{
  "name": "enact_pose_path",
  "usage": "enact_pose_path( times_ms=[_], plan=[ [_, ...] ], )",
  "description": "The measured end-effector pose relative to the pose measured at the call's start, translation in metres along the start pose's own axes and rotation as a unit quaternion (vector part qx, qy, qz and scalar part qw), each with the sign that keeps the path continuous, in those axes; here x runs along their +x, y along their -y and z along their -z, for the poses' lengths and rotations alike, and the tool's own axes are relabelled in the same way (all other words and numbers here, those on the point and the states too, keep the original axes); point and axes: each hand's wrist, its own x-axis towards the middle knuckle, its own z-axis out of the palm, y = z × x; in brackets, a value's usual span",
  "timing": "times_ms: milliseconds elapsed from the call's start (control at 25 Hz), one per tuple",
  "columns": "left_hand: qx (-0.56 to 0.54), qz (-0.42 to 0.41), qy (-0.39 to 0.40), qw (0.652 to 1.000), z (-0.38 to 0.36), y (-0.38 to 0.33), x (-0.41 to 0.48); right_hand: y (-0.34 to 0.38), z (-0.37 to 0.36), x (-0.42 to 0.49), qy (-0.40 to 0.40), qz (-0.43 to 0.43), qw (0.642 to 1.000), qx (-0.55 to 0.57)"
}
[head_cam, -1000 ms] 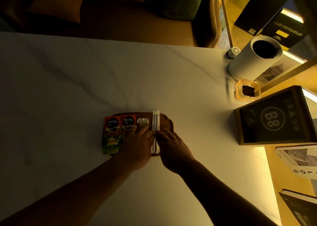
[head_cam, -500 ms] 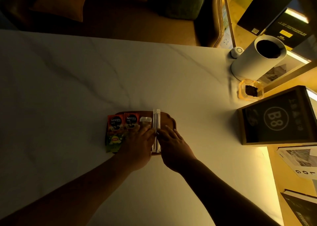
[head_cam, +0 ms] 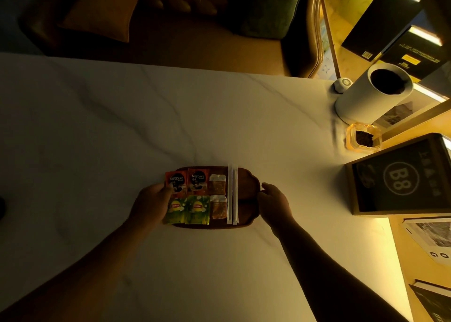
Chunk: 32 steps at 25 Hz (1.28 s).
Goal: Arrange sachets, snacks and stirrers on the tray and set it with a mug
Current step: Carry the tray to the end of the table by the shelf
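Note:
A dark wooden tray (head_cam: 247, 194) lies on the white marble table. It carries two red Nescafe sachets (head_cam: 187, 182), two green Lipton sachets (head_cam: 188, 209), two small snack packets (head_cam: 218, 197) and two white wrapped stirrers (head_cam: 232, 196) laid side by side. My left hand (head_cam: 151, 205) grips the tray's left end, its thumb lying on the left Nescafe sachet. At the tray's right end my right hand (head_cam: 273, 204) holds the edge with curled fingers. No mug shows in this view.
At the right edge stand a tall white cylinder (head_cam: 366, 97), a small glass dish with dark contents (head_cam: 363, 138) and a black framed sign marked B8 (head_cam: 400, 177). Books and magazines lie further right. A sofa with a cushion (head_cam: 102, 16) sits beyond the table's far edge.
Both hands left the stirrers at the tray's middle and moved apart to its two ends. The Lipton sachets and snack packets, hidden before, now show.

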Motion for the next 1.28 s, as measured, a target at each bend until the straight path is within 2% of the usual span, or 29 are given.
enact_pose_path(
  times_ms=[120, 360, 640, 760, 960, 1160, 1280],
  plan=[
    [0.006, -0.012, 0.024, 1.000, 0.004, 0.005, 0.008, 0.004, 0.001, 0.002, 0.002, -0.021, 1.000, 0.002],
    [-0.141, 0.071, 0.069, 0.985, 0.015, 0.004, 0.012, 0.007, -0.004, 0.003, -0.016, -0.050, 0.998, 0.030],
    [-0.123, 0.043, 0.084, 0.988, 0.016, -0.002, 0.008, 0.003, -0.009, -0.018, -0.053, -0.056, 0.991, 0.105],
    [-0.086, 0.003, 0.082, 0.993, 0.014, -0.017, 0.011, -0.009, 0.004, -0.035, -0.061, -0.059, 0.985, 0.152],
    [0.027, -0.088, 0.135, 0.987, -0.011, -0.073, 0.020, -0.046, 0.040, -0.068, -0.071, -0.092, 0.962, 0.248],
    [0.133, -0.185, 0.172, 0.958, -0.059, -0.156, 0.018, -0.093, 0.079, -0.097, -0.078, -0.127, 0.916, 0.373],
    [0.159, -0.227, 0.170, 0.946, -0.095, -0.208, 0.009, -0.117, 0.093, -0.108, -0.092, -0.142, 0.877, 0.450]
  ],
)
